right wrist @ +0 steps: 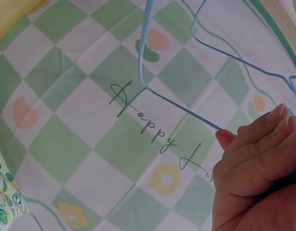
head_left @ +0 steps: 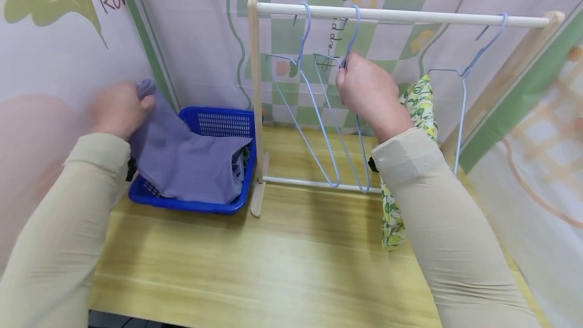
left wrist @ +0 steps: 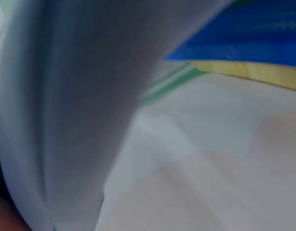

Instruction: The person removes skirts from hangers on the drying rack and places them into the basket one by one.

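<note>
My left hand (head_left: 116,108) pinches one corner of a purple-grey cloth (head_left: 196,166) and holds it up above the blue basket (head_left: 191,209). The rest of that cloth lies in the basket. In the left wrist view the cloth (left wrist: 85,96) hangs close to the camera and hides most of the hand. My right hand (head_left: 369,95) grips a light blue wire hanger (head_left: 329,92) at the neck below its hook. That hook still sits over the white rail (head_left: 410,15). In the right wrist view the fingers (right wrist: 263,154) curl round the hanger's neck.
A second blue hanger (head_left: 314,120) hangs left of the held one. Farther right, another hanger (head_left: 463,110) hangs near a lemon-print cloth (head_left: 421,103). The rack's wooden post (head_left: 255,90) stands beside the basket on the wooden table (head_left: 273,267). Printed curtains (head_left: 196,29) surround the table.
</note>
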Demonstrator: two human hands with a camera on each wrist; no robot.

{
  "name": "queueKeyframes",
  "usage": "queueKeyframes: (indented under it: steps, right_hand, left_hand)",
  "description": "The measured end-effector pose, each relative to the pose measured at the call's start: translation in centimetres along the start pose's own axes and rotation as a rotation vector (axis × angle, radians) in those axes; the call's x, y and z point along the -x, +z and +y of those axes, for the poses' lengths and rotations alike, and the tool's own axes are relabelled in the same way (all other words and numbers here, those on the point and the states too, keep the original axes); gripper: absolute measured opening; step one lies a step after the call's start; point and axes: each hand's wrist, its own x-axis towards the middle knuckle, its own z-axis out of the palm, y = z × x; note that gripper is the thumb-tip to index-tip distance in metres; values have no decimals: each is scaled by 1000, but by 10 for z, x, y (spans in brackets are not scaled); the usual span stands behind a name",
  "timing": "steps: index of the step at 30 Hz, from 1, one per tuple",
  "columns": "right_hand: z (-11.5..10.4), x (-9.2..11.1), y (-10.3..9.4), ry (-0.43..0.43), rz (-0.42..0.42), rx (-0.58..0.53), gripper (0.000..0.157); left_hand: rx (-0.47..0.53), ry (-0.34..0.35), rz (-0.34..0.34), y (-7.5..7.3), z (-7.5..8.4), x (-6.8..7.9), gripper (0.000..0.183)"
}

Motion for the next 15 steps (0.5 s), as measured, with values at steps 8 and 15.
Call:
queueKeyframes:
  steps: [8,15]
  right_hand:
    - [1,-1,0,-7,4,-2,45]
    - [2,-1,0,-3,-5,0,46]
  left_hand:
    - [10,130,-27,17,39,1,35]
    - [44,165,-129,31,70,9,42]
